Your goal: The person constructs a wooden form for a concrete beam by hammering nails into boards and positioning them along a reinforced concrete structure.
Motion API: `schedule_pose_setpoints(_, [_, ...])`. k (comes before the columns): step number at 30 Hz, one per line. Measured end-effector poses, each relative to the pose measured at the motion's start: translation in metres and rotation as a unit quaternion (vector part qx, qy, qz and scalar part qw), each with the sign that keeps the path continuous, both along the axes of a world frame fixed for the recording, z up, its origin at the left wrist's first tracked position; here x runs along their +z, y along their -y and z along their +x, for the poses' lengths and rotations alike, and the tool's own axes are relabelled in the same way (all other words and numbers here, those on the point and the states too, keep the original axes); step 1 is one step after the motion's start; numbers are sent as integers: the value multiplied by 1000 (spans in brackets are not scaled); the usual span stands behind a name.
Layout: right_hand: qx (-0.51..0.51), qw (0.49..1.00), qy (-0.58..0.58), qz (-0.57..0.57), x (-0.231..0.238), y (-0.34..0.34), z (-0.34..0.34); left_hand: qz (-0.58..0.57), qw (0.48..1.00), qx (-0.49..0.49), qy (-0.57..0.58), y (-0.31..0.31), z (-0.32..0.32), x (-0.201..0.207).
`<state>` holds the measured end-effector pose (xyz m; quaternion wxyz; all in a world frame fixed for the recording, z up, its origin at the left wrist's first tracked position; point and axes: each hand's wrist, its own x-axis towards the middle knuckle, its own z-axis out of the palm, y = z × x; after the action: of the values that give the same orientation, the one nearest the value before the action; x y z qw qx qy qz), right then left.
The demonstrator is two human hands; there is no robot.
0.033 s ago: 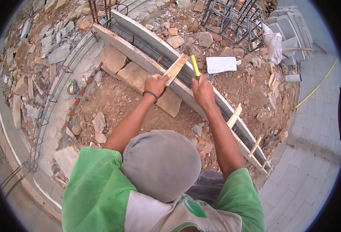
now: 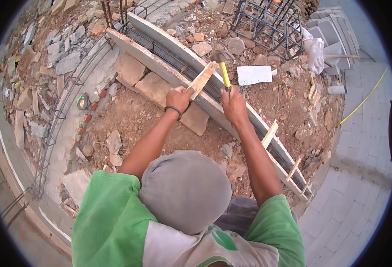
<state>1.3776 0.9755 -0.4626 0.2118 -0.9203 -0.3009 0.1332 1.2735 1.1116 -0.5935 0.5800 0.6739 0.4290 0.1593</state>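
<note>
My left hand (image 2: pixel 178 99) is closed on the near end of a short wooden strip (image 2: pixel 203 79), which lies across two long parallel boards (image 2: pixel 153 61). In my right hand (image 2: pixel 234 107) is a hammer (image 2: pixel 225 73), gripped by its yellow and black handle. The hammer head is just beyond the far end of the strip; whether they touch, I cannot tell. Steel bars (image 2: pixel 162 52) run along the gap between the boards. Further down the boards, toward the lower right, another wooden strip (image 2: pixel 269 135) bridges them, with several smaller ones below it.
Flat stone blocks (image 2: pixel 153 86) sit against the near board. A tape measure (image 2: pixel 83 101) lies at left, near curved rebar (image 2: pixel 67 100). A rebar cage (image 2: pixel 269 26), white sheet (image 2: pixel 254 74) and plastic bag (image 2: pixel 316 55) are at far right. Rubble (image 2: pixel 69 61) covers the far-left ground.
The hammer head has shifted very slightly to the right and away from the strip's end. Both hands keep their grips and have hardly moved.
</note>
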Motion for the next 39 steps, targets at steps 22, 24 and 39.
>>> schedule_pose_setpoints(22, [-58,982,26,179,10,6,-25,-72,997,5,-28,0,-11,11])
schedule_pose_setpoints(24, [-54,971,70,221,-6,12,-26,-66,997,3,-27,2,-11,12])
schedule_pose_setpoints(39, [-49,999,-5,17,-50,11,-9,-84,996,-2,-18,0,-8,0])
